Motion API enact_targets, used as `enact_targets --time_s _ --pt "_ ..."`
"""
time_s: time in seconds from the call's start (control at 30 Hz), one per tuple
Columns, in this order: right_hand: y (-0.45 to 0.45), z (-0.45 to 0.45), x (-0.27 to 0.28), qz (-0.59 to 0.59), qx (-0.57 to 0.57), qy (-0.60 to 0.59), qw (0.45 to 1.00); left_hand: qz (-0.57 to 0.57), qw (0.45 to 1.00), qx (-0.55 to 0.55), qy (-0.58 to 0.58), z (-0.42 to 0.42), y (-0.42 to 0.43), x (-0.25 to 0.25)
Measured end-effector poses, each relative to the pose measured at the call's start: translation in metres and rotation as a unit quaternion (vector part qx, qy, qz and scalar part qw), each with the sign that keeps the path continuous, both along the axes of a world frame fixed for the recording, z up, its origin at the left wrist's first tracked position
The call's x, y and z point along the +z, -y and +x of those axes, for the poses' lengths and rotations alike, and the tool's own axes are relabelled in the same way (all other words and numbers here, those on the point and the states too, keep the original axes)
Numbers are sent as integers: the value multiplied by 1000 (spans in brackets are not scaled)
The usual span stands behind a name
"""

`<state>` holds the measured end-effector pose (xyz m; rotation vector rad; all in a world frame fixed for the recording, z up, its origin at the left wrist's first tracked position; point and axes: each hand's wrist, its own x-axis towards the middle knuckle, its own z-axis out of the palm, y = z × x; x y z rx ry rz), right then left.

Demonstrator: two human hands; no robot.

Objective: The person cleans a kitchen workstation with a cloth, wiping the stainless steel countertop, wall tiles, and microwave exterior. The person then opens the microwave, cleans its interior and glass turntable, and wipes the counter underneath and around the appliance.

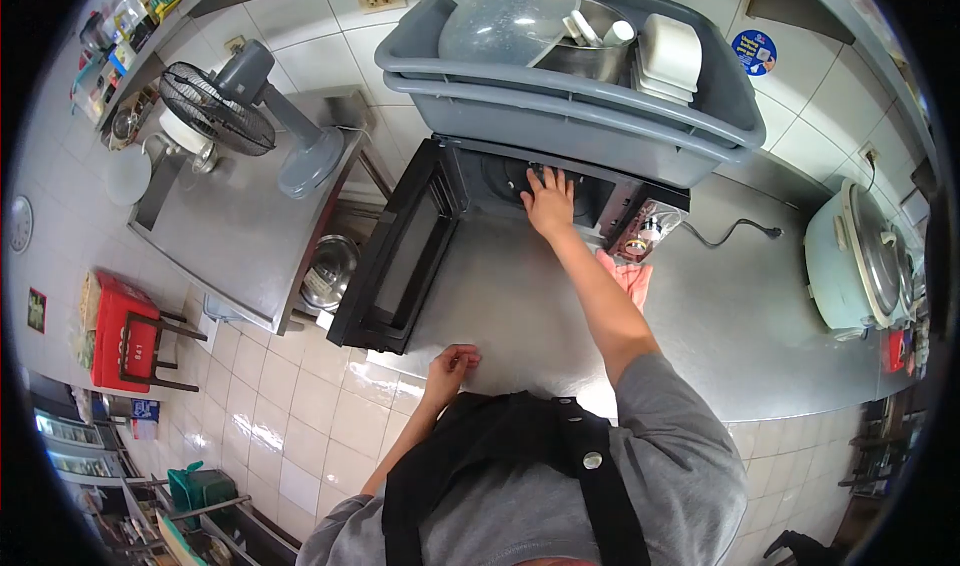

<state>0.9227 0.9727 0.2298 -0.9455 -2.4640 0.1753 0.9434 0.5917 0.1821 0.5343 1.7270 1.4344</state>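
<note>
A black microwave oven (618, 208) stands on the steel counter (500, 286) with its door (390, 266) swung open to the left. My right hand (549, 204) reaches into it, fingers spread and palm down, over the dark round shape on the cavity floor. Whether the fingertips touch that surface I cannot tell. By the counter's front edge my left hand (453, 364) hangs with its fingers curled and nothing visible in them. A pink cloth (628, 281) lies on the counter below the oven's right front corner.
Stacked grey tubs (570, 91) holding a clear plastic bowl, a metal pot and white dishes rest above the microwave. A power plug (772, 233) lies on the counter, with a large rice cooker (850, 256) at right. Left, a desk fan (310, 161) stands on a steel table (255, 216).
</note>
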Motion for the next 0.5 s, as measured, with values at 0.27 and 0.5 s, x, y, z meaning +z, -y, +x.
enact_targets --time_s 0.27,0.5 --pt "-24 -14 -6 -74 -3 165 984 -6 999 14 -36 -3 7 -3" --pt "-20 -12 -2 -75 -38 195 977 -4 1000 14 -28 -2 9 -3"
